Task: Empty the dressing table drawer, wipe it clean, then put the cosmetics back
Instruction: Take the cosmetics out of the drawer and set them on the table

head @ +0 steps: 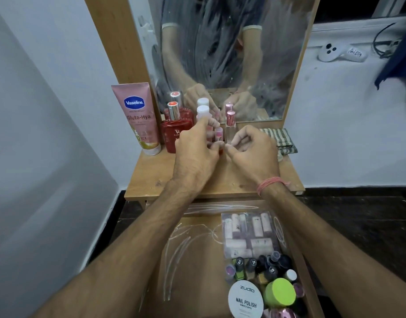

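Note:
The wooden drawer (197, 260) stands pulled out below the dressing table top (220, 182). Its right side holds a clear pack of small tubes (250, 235), several nail polish bottles (259, 268), a white nail polish remover tin (245, 299) and a green lid (280, 292). On the table top my left hand (195, 154) pinches a small pink-capped bottle (218, 134) with a red base. My right hand (252, 150) is beside it with curled fingers, its fingertips at a tall clear bottle with a pink cap (230, 125); whether it grips is unclear.
A pink Vaseline tube (137, 118), a red perfume bottle (174, 131) and a white-capped bottle (202, 111) stand at the back left of the table top. A striped folded cloth (280, 140) lies at the right. The mirror (231, 53) rises behind. Streaks mark the drawer floor.

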`<state>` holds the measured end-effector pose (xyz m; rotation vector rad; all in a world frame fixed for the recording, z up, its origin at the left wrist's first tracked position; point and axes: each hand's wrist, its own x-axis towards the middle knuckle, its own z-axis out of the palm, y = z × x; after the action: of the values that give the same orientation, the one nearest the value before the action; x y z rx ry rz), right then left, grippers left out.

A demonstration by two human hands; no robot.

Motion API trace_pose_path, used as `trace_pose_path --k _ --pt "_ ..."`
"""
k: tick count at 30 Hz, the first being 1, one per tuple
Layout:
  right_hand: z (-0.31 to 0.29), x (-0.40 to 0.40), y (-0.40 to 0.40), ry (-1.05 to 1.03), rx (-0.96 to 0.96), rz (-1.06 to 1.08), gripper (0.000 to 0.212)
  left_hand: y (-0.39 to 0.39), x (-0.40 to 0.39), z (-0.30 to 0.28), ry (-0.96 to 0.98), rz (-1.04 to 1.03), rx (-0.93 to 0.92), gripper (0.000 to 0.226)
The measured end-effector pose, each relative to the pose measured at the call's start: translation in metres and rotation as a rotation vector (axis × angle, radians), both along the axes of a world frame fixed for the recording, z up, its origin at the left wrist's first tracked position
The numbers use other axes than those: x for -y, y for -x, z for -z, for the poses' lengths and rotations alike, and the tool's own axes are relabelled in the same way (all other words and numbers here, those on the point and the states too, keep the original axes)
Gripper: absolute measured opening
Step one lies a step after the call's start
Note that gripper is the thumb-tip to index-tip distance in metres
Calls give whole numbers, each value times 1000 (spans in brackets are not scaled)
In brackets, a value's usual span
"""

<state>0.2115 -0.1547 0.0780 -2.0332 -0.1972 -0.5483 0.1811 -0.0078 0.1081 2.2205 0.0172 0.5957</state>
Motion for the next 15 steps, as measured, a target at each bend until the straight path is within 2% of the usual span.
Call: trace_pose_path --k 3,8,15 --pt "0 -1 0 66 -45 -109 18 -1 2 5 28 6 13 39" --pt "1 -4 -7 68 -66 -58 19 1 1 12 93 27 15 41" --pt "0 -6 -10 71 -76 -25 19 1 1 20 -38 -32 -21 41"
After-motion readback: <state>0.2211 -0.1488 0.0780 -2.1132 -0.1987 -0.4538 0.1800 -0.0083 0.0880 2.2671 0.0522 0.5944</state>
